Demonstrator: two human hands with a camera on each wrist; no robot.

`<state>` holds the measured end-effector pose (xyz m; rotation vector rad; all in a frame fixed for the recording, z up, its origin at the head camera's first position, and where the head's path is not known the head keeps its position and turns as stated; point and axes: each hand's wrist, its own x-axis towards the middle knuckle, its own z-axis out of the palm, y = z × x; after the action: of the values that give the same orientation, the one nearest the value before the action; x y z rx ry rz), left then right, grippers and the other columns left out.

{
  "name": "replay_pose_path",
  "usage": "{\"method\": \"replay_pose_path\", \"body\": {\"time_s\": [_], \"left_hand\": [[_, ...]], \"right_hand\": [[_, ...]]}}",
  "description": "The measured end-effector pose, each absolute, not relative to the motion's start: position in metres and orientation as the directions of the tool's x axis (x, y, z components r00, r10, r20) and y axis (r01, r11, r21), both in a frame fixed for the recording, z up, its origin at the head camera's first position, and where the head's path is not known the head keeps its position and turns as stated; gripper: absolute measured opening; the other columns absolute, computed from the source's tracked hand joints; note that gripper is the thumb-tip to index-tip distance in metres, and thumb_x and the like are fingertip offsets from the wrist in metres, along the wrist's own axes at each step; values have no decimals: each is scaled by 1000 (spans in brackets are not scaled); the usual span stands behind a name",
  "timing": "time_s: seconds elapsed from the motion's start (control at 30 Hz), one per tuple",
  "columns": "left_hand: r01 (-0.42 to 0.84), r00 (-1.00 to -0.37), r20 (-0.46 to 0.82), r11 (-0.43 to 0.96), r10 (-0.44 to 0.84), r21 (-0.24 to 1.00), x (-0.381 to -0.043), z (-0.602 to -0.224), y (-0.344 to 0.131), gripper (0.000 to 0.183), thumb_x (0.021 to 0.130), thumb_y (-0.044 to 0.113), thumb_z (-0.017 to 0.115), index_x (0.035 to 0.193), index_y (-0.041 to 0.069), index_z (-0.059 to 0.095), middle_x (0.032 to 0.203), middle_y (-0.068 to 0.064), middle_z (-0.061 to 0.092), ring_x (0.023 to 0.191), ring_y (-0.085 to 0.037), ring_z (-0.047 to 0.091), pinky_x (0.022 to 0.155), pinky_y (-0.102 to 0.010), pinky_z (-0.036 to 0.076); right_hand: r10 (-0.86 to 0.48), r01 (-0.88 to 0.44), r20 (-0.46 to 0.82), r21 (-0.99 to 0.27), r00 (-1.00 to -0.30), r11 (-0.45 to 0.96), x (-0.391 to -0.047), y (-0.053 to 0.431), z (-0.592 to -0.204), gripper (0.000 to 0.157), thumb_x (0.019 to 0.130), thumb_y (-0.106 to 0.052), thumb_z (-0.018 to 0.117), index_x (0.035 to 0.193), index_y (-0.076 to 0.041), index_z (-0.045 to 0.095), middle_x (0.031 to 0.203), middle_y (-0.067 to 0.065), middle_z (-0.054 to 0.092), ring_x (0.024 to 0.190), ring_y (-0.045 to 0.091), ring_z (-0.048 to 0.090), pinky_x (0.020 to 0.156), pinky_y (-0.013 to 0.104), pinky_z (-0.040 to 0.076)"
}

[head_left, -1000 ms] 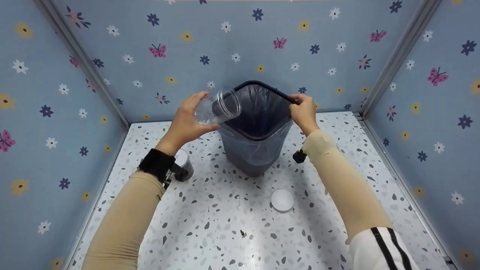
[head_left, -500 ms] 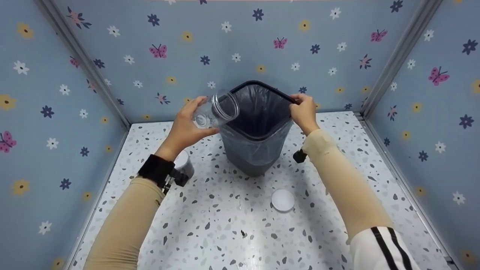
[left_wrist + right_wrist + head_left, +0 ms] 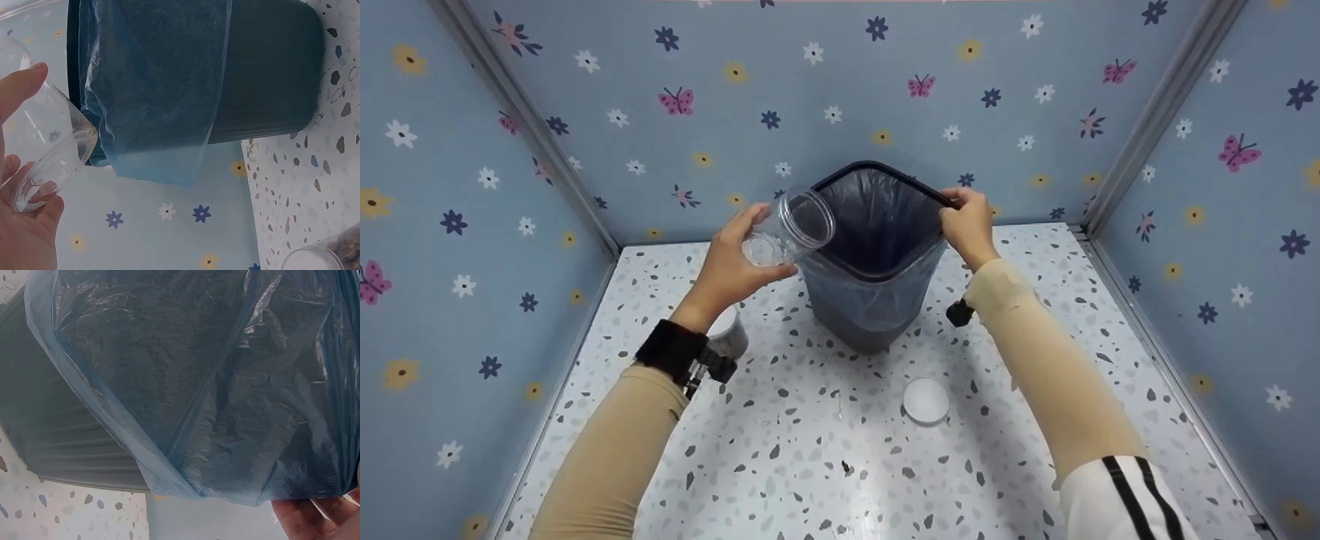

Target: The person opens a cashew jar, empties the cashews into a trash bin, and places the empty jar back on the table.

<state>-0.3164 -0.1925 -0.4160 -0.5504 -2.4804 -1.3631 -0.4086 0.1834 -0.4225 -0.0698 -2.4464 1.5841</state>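
A clear, uncapped jar is gripped in the left hand, its fingers and thumb wrapped round the wall and its mouth tilted toward a waste bin. Below that wrist, a second jar, white-capped and upright, is stood on the tabletop; brown contents are seen through its side from the left wrist. At center, the bin is lined with a translucent bluish bag folded over its black rim. The uncapped jar's mouth is brought to the bin's left corner; whether the two touch cannot be told. Faint brownish traces are shown near that mouth. In the foreground, a dark fragment and a round white lid are left lying apart. At right, the bin's rim is pinched by the right hand. The emptying of the jar is judged to be in hand and nearly done; a steeper tip or light shake over the opening is called for, with the bin held steady, before any righting.
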Motion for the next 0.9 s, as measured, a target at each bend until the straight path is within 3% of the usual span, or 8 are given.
{"method": "replay_pose_path", "body": {"time_s": [0.17, 0.63, 0.9], "left_hand": [[406, -913, 359, 490, 192, 771, -313, -419, -192, 101, 80, 25, 99, 164, 5, 45, 166, -15, 50, 155, -34, 46, 131, -51, 37], [374, -927, 332, 452, 172, 810, -306, -433, -194, 101, 81, 23, 98, 165, 6, 44, 168, -14, 48, 157, -34, 45, 133, -47, 35], [366, -931, 326, 416, 165, 832, -305, -441, -197, 100, 79, 21, 99, 163, 8, 46, 161, -14, 54, 150, -34, 52, 132, -47, 37]], "right_hand": [[152, -83, 156, -913, -976, 399, -409, 184, -423, 45, 96, 1, 50, 134, -2, 73, 127, 21, 74, 104, 25, 66, 83, 30, 51], [152, -86, 161, -908, -975, 410, -409, 185, -424, 43, 97, 0, 52, 134, -1, 73, 131, 20, 74, 110, 26, 67, 89, 32, 52], [159, -75, 155, -904, -975, 422, -410, 184, -423, 43, 97, 0, 52, 135, -2, 73, 130, 20, 74, 109, 26, 67, 88, 32, 53]]}}
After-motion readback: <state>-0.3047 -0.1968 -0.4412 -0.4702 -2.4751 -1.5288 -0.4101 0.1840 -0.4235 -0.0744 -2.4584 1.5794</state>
